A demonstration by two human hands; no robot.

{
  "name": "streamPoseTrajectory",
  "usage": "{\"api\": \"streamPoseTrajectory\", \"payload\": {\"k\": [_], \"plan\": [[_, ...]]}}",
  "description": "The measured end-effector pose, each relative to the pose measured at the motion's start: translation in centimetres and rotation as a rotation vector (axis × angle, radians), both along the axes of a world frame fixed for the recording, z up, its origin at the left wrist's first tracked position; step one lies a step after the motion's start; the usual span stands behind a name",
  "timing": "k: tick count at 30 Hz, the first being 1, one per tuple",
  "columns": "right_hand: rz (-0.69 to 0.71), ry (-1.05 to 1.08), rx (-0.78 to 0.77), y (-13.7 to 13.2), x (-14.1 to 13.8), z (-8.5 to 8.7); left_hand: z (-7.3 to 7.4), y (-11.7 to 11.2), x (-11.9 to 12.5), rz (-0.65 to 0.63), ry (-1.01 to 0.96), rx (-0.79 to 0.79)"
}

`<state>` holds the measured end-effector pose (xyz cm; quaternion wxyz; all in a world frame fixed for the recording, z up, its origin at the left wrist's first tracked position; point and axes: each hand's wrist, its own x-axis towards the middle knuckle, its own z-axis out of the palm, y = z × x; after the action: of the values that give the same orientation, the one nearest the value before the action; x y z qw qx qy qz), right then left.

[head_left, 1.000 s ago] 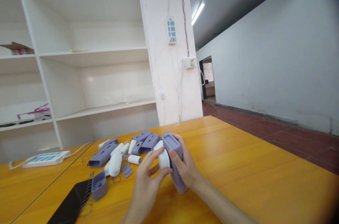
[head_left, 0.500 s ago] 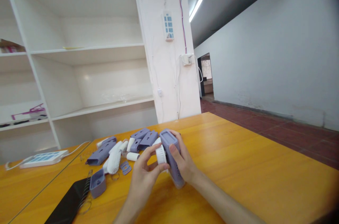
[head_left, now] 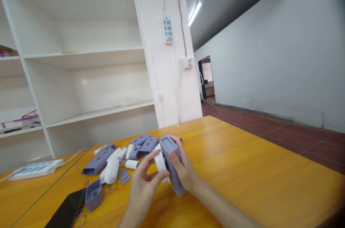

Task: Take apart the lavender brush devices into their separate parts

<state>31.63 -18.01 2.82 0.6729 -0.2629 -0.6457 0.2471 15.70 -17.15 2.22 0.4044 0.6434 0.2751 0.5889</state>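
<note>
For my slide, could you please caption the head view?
Both hands, left hand and right hand, fit a white ribbed disc against a lavender housing.

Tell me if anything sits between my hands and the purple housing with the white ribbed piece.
Nothing visible does. The right hand already grips the purple housing, and the left hand pinches the white ribbed piece against its side. The loose parts lie apart.

Two bare forearms, no sleeves in view; left hand (head_left: 141, 188), right hand (head_left: 183, 172), slim fingers, short unpainted nails
</note>
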Motion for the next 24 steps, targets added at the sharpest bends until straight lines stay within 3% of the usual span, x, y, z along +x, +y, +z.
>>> {"api": "streamPoseTrajectory", "payload": {"k": [17, 24], "plan": [[-0.018, -0.024, -0.022, 0.06, 0.16, -0.19, 0.06, -0.24, 0.30, 0.051, 0.072, 0.021], [0.003, 0.008, -0.010, 0.16, -0.16, -0.16, 0.18, -0.49, -0.31, 0.127, 0.245, 0.179]]}}
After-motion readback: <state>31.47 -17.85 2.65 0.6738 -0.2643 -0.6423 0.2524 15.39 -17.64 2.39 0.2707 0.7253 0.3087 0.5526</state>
